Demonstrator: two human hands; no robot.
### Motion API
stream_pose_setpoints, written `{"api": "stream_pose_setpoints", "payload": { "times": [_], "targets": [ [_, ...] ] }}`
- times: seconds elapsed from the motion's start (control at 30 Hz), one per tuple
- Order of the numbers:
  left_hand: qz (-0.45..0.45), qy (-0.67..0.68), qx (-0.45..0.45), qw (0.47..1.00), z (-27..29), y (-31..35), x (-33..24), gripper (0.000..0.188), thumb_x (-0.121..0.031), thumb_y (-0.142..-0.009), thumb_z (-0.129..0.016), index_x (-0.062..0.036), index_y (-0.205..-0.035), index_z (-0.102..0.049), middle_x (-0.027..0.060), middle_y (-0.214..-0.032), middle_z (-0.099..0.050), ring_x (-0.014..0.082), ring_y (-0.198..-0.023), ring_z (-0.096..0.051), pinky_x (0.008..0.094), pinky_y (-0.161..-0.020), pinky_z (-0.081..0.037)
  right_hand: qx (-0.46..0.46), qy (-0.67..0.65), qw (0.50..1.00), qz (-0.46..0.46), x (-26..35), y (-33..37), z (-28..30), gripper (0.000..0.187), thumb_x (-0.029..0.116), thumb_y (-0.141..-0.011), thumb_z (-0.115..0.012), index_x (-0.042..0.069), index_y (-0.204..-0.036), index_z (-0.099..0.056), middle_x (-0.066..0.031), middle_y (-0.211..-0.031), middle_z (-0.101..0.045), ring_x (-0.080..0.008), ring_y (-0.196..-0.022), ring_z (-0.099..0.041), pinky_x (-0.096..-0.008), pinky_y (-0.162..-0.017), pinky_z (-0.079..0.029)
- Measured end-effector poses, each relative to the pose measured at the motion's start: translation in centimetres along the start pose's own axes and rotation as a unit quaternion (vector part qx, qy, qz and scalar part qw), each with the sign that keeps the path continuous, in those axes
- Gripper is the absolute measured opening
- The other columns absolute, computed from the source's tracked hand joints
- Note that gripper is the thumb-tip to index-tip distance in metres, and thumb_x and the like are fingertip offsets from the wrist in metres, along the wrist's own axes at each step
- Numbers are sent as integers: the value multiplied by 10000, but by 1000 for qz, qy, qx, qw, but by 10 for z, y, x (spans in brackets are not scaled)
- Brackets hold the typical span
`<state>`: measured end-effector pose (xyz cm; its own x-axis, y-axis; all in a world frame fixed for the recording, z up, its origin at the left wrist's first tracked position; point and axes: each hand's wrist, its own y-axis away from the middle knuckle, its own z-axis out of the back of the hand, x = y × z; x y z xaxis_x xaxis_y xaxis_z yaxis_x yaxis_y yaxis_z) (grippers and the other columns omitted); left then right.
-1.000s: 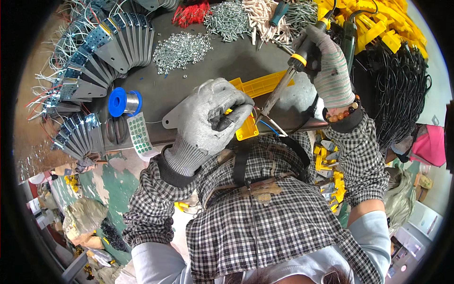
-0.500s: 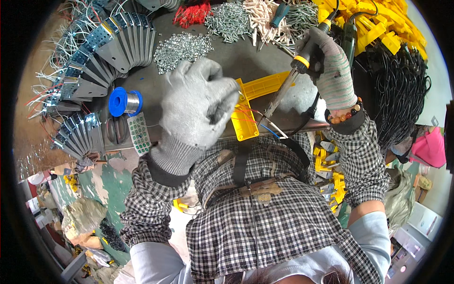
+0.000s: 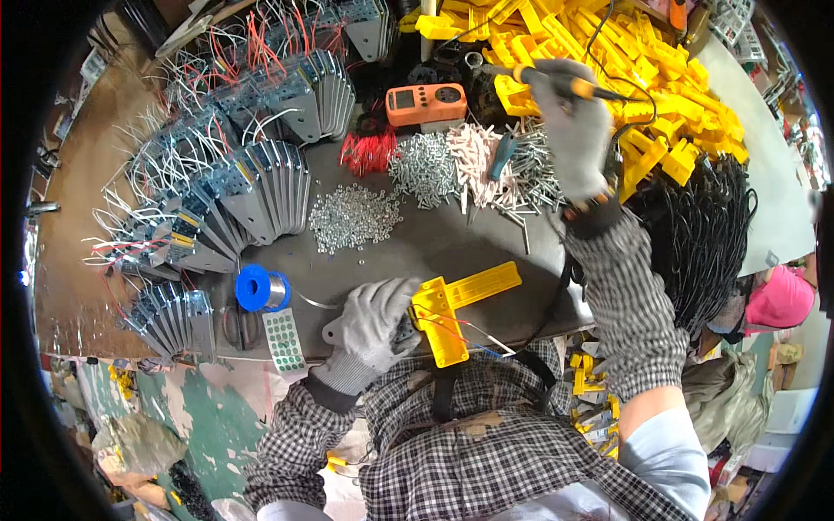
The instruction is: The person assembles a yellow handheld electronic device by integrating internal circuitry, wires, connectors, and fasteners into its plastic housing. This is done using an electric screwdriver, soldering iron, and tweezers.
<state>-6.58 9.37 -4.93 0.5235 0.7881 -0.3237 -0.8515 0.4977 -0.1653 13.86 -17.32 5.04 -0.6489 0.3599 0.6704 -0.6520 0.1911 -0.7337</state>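
My left hand (image 3: 375,319), in a grey glove, is closed round a grey metal bracket (image 3: 333,331) at the near table edge. Against its fingertips lies a yellow T-shaped plastic housing (image 3: 441,323), with its arm (image 3: 486,284) pointing far right. Thin red, blue and white wires (image 3: 483,340) come out of the housing; their joints are too small to judge. Farther off to the right, my gloved right hand (image 3: 575,122) grips a soldering iron (image 3: 560,84) by its black and yellow handle. The iron is raised, its shaft pointing left in front of the yellow pile.
A blue solder spool (image 3: 254,288), scissors (image 3: 234,328) and a green-dotted card (image 3: 283,340) are left. Nuts (image 3: 356,217), screws (image 3: 424,169), a screwdriver (image 3: 502,156) and an orange meter (image 3: 426,105) lie beyond. Yellow housings (image 3: 643,61), black cables (image 3: 695,226) and wired brackets (image 3: 261,200) flank them.
My right hand has carried the soldering iron away from the wires, up and far. My left hand has come slightly nearer me with the bracket and housing. The view has shifted toward the table's far side.
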Motion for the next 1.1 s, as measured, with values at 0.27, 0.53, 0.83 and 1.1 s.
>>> {"api": "stream_pose_setpoints", "payload": {
  "times": [0.27, 0.53, 0.83, 1.1],
  "targets": [
    [-6, 42, -127, 991, 28, -3, 18, 919, -510, -754, -740, -90, -1469, -344, 177, -1455, -407, 365, -1333, -405, 498, -1096, -333, 157, 331, 930, -32, -73, -35, -9, 446, 324, -775, -755, 67, -1120, -642, -156, -990, -699, -347, -920, -670, -412, -797, -531],
    [-77, 146, -186, 969, 55, -43, -25, 392, -129, -758, -703, -36, -1132, -634, 154, -1246, -582, 302, -1142, -580, 446, -1016, -426, 594, 199, 779, -35, 64, 161, 100, 396, 218, -749, -731, 89, -1111, -632, -131, -995, -630, -328, -1013, -609, -435, -883, -499],
    [-184, -103, 24, 977, 24, -94, -68, 333, -300, -769, -722, -81, -1007, -644, 85, -1046, -612, 293, -1096, -550, 452, -1006, -406, 670, 181, 702, 158, 45, 94, 132, 225, 157, -852, -594, 38, -1029, -664, -173, -731, -646, -394, -676, -619, -404, -638, -514],
    [10, 85, -63, 994, 12, -51, -25, 177, -166, -836, -679, -23, -931, -637, 152, -871, -628, 342, -913, -619, 434, -915, -477, 445, 100, 888, -52, 70, 123, 67, 198, 111, -809, -699, 0, -958, -630, -157, -842, -635, -315, -778, -651, -357, -687, -513]
  ]
}}
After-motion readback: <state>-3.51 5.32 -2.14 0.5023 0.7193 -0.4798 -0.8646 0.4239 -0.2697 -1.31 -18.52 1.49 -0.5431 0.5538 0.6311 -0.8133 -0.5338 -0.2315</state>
